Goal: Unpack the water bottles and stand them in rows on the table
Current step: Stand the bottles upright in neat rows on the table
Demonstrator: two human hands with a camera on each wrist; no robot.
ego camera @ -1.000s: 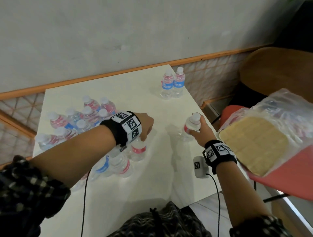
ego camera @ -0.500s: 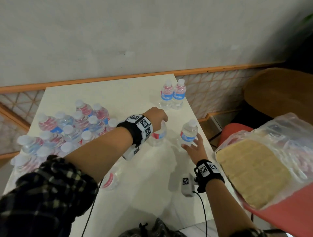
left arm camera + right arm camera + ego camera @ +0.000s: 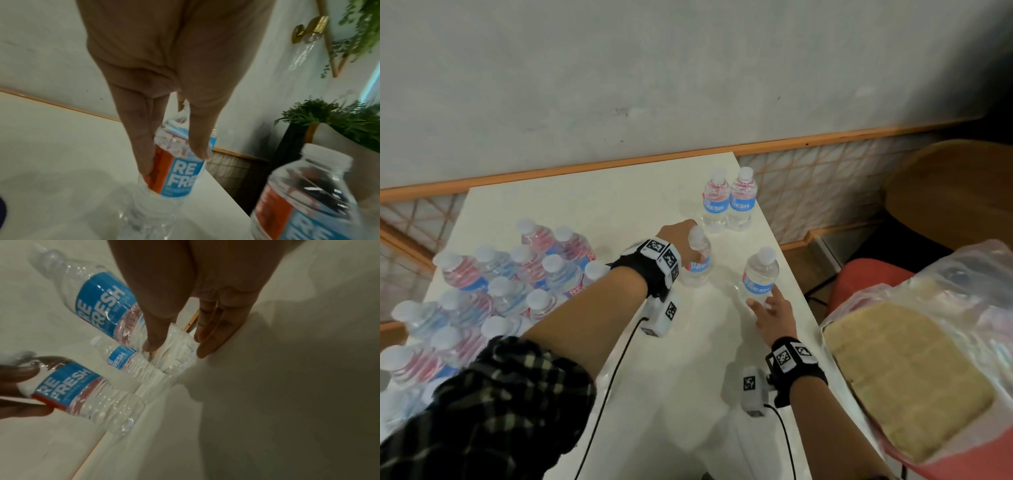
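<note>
My left hand grips a bottle by its upper body, upright on the white table, just short of the standing pair (far right corner). My right hand, fingers straight, touches a second bottle low down, right of the first. The pack sits far left of the pair.

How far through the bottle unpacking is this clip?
Early. Done: two clear blue-labelled water bottles stand paired at the white table's far right edge. In hand: the left hand has its grip on a third bottle; the right hand, fingers straight, touches a fourth bottle. Left: the large bottle cluster at left.
</note>
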